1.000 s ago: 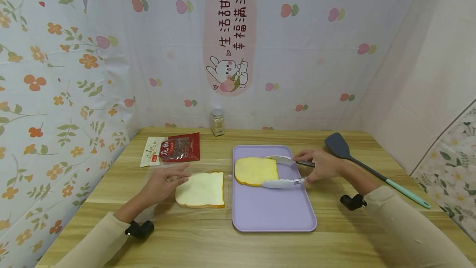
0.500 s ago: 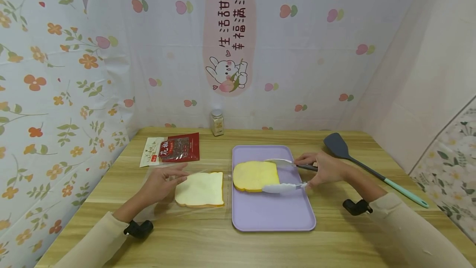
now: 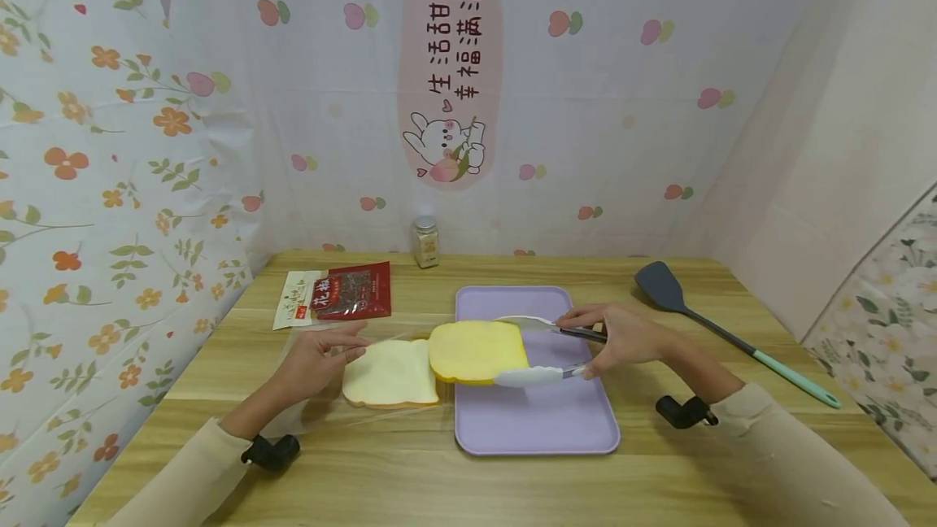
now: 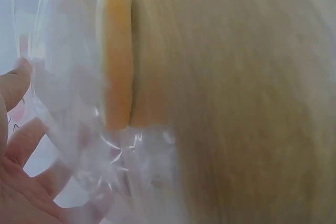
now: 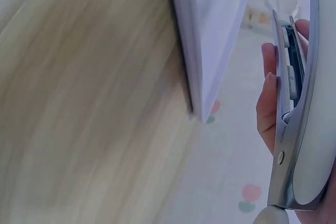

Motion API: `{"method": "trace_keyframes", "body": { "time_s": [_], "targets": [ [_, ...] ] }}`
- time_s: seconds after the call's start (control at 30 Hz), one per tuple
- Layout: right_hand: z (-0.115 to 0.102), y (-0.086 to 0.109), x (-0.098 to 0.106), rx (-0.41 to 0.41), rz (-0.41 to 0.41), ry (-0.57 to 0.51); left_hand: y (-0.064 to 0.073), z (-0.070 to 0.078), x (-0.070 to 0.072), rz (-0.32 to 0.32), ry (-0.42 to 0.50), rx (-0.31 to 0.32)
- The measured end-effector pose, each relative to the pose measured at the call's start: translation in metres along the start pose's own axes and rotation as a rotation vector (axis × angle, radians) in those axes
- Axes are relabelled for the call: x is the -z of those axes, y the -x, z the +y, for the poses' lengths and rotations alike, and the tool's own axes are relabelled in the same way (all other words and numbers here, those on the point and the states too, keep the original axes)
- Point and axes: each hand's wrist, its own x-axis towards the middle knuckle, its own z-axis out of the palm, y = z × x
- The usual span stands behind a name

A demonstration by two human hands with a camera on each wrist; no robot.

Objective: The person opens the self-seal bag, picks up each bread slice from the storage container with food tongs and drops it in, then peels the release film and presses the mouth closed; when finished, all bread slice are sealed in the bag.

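My right hand [image 3: 631, 340] grips a pair of food tongs [image 3: 578, 333] with white tips. Between those tips is a yellow bread slice [image 3: 476, 352], spanning the left rim of the purple tray [image 3: 538, 425]. The slice's left edge meets or overlaps a pale bread slice [image 3: 391, 376] in the head view; whether they touch I cannot tell. The pale slice lies in a clear plastic bag [image 4: 68, 77] on the table. My left hand [image 3: 316, 360] holds the film of this bag on its left side; in the left wrist view the fingers [image 4: 26, 140] are spread against it.
A red spice packet [image 3: 351, 291] lies behind the left hand. A small glass jar [image 3: 426, 244] stands at the table's back edge. The spatula [image 3: 706, 324] with a mint handle lies right of the tray. A patterned curtain hangs behind.
My right hand has moved left with the tongs, carrying the yellow bread slice from over the tray to beside the pale slice. The left hand stays nearly still.
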Motion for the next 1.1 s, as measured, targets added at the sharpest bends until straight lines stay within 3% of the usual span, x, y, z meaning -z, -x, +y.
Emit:
{"method": "trace_keyframes", "body": {
  "time_s": [0.2,0.6,1.1],
  "targets": [
    [-0.005,-0.015,-0.012,0.029,-0.02,-0.08,0.0,0.001,0.003,0.015,-0.022,-0.029],
    [-0.01,-0.028,-0.028,0.043,-0.047,-0.11,0.002,0.0,0.002,0.012,0.013,0.022],
    [-0.016,-0.048,-0.035,0.064,-0.049,-0.096,0.001,0.001,0.005,0.007,0.063,0.028]
  ]
}}
